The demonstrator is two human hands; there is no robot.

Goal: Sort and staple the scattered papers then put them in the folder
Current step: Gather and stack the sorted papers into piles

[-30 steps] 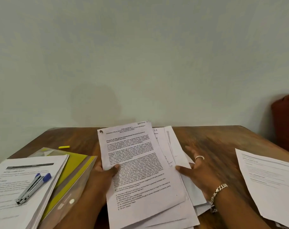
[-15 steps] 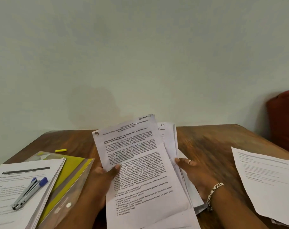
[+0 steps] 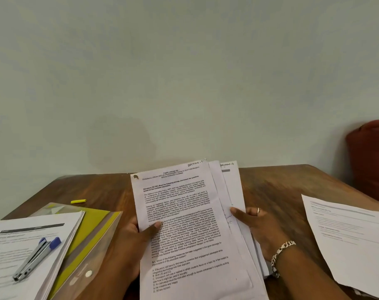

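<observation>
currently both hands hold one fanned bundle of papers (image 3: 190, 224) raised off the desk (image 3: 281, 191), tilted toward the camera. left hand (image 3: 136, 241) grips the left edge, thumb pressed on the printed face of the top sheet, marked "section - 1". right hand (image 3: 253, 224) clamps the right side, thumb on the sheets behind, fingers hidden underneath. fanning leaves the corner labels of the back sheets exposed, one reading "section - 4"; judged: done to read section marks for sorting.

stapler (image 3: 36, 258) lies on a separate stack of paper (image 3: 15, 245) at left, which overlaps the yellow folder (image 3: 91, 232) with its clear snap cover. likely parked there within reach for the next step. loose sheets (image 3: 346, 237) lie at right, well apart from the bundle. small yellow object (image 3: 78, 201) lies beyond the folder, identity unclear.

change against the earlier frames: bundle is lifted higher and squarer; right hand has moved from flat and spread over the back sheets to clamped on them; back-sheet label now legible. stapler and folder unmoved.
</observation>
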